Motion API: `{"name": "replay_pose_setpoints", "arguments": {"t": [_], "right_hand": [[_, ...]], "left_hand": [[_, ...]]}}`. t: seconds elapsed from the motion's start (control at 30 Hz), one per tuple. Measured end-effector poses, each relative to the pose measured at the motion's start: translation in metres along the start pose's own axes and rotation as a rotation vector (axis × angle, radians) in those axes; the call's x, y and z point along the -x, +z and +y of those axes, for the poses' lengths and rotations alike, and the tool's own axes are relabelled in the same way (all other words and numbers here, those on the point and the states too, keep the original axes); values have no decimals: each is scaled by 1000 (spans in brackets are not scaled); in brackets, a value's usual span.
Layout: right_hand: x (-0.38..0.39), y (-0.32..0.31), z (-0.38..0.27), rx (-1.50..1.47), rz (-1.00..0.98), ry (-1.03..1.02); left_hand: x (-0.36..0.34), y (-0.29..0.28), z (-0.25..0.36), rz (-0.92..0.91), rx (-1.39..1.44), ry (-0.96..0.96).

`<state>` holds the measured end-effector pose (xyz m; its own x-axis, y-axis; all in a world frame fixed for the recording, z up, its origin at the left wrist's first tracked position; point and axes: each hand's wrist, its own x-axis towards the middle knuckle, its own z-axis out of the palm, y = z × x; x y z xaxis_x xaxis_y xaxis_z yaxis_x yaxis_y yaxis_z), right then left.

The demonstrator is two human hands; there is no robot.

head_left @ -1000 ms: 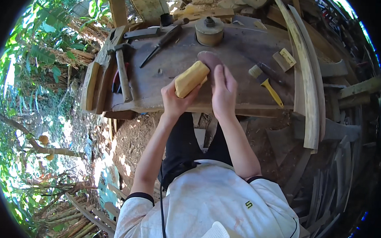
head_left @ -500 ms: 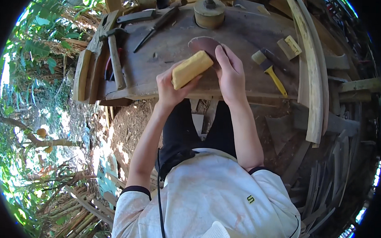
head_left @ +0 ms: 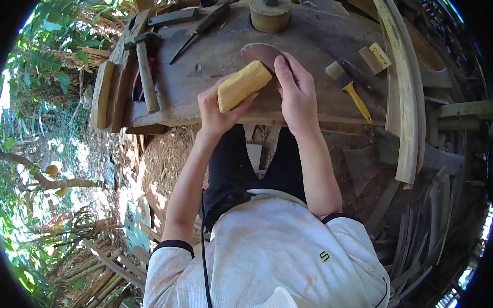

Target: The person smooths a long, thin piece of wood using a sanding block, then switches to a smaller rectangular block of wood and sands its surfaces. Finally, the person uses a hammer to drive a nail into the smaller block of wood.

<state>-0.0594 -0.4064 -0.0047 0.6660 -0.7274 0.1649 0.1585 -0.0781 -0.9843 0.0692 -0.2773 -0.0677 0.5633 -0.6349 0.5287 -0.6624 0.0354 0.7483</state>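
Observation:
My left hand [head_left: 218,107] is closed around a yellowish wooden block [head_left: 244,86] with rounded edges, tilted up toward the right. A round, reddish-brown sanding disc [head_left: 262,53] is gripped in my right hand [head_left: 296,90], thumb on its upper face. The disc's lower edge meets or overlaps the block's far right end; whether they press together I cannot tell. Both hands are above the near part of the wooden workbench [head_left: 217,50]. The right hand's fingers beneath the disc are mostly hidden.
A hammer [head_left: 145,74], red-handled pliers [head_left: 136,86] and a long file-like tool [head_left: 199,34] lie on the left. A round lidded pot [head_left: 270,14] stands at the back. Rightward are a yellow-handled brush [head_left: 349,91], a small wooden block [head_left: 375,58] and long wooden strips [head_left: 405,105].
Both hands stay closed on the block and the disc. The block has shifted slightly left and up in the picture; the whole view has drifted a little too.

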Motion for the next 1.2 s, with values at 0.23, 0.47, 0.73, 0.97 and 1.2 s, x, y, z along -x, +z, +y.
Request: {"name": "replay_pose_setpoints", "arguments": {"t": [0.23, 0.47, 0.73, 0.97, 1.2], "right_hand": [[-3, 3, 1, -18, -43, -92], [4, 10, 1, -5, 21, -157], [20, 17, 8, -189, 125, -9], [23, 17, -4, -244, 120, 23], [24, 21, 13, -250, 179, 71]], "left_hand": [[0, -3, 4, -21, -23, -39], [-1, -5, -6, 0, 32, -12], [-7, -4, 4, -26, 26, -55], [-1, 1, 8, 25, 113, -66], [-2, 2, 11, 51, -64, 58]]}}
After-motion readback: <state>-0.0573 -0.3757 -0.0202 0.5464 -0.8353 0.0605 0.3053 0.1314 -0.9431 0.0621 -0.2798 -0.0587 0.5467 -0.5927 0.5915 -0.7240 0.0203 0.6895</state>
